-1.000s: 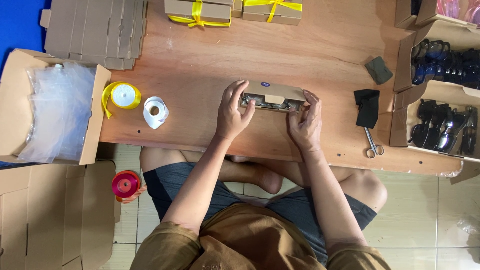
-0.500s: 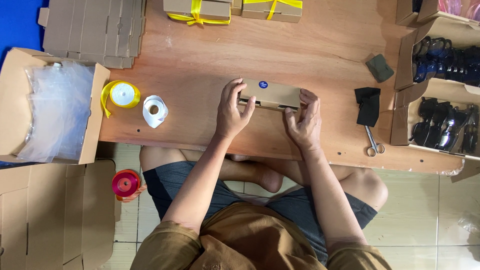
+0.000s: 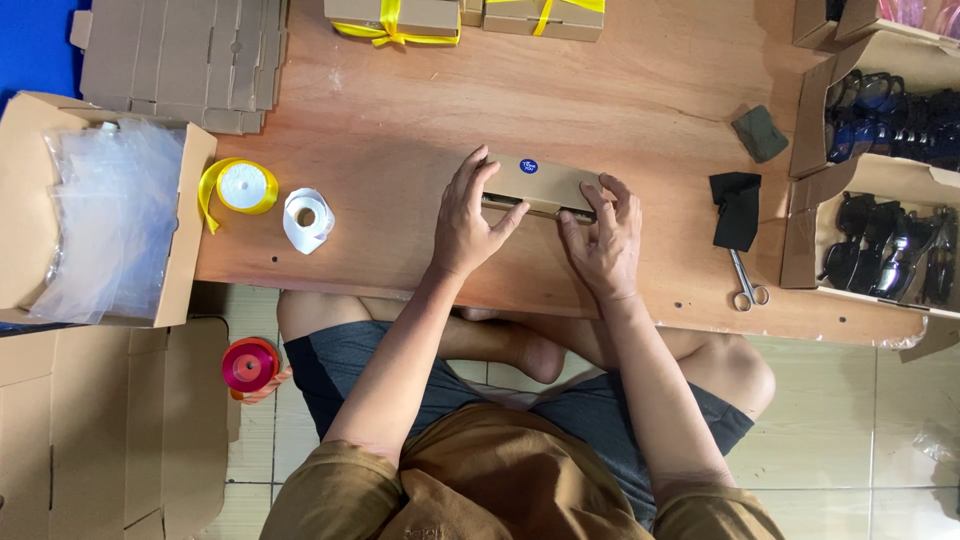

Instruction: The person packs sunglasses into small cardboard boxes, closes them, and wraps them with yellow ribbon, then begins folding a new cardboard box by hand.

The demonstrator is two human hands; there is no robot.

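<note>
A small brown cardboard box with a round blue sticker on its lid lies on the low wooden table. My left hand grips its left end, thumb pressed along the front edge. My right hand holds the right end, fingers on the lid and front flap. The lid lies nearly flat with a thin dark gap at the front.
Yellow ribbon roll and white tape roll lie left. Scissors, a black cloth and a grey pouch lie right. Boxes of sunglasses stand far right; ribbon-tied boxes at the back; a bag-filled carton left.
The box lid has come down from partly open to almost shut. Both hands shifted slightly on the box ends.
</note>
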